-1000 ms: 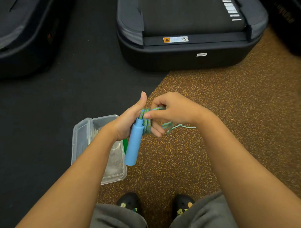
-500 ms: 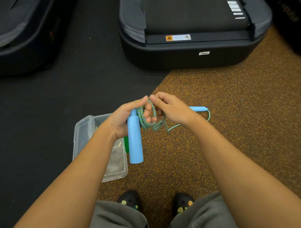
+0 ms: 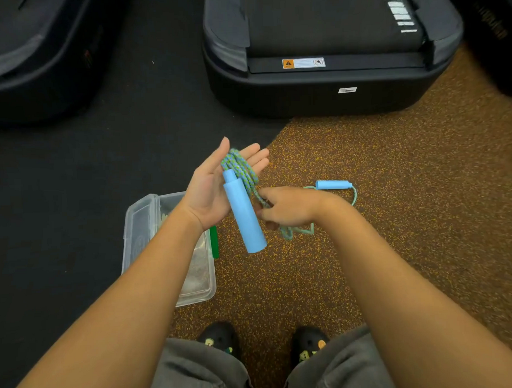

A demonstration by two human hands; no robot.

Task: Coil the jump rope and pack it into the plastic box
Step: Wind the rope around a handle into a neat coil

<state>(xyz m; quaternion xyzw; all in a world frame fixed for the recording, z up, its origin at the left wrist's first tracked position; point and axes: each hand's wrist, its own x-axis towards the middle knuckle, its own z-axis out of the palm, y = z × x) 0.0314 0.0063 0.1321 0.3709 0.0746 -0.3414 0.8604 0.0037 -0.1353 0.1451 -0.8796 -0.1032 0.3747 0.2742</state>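
My left hand [image 3: 212, 186] is held palm up with fingers spread, and one blue handle [image 3: 244, 214] of the jump rope lies across it, pointing down toward me. Several loops of the blue-green rope [image 3: 239, 165] are wound around that palm. My right hand [image 3: 290, 207] pinches the rope just right of the handle. The second blue handle [image 3: 333, 184] lies on the brown floor to the right, joined by a slack stretch of rope. The clear plastic box [image 3: 140, 227] sits on the floor under my left forearm, partly hidden.
A black treadmill end [image 3: 326, 87] stands ahead, another dark machine [image 3: 35, 71] at the far left. A green strip [image 3: 213, 241] lies beside the box. My two dark shoes [image 3: 222, 337] are at the bottom. The floor is black on the left, speckled brown on the right.
My left hand has opened flat, palm up, with the handle lying across it. My right hand has dropped from the loops to below the palm, drawing rope down. The second handle has come into view.
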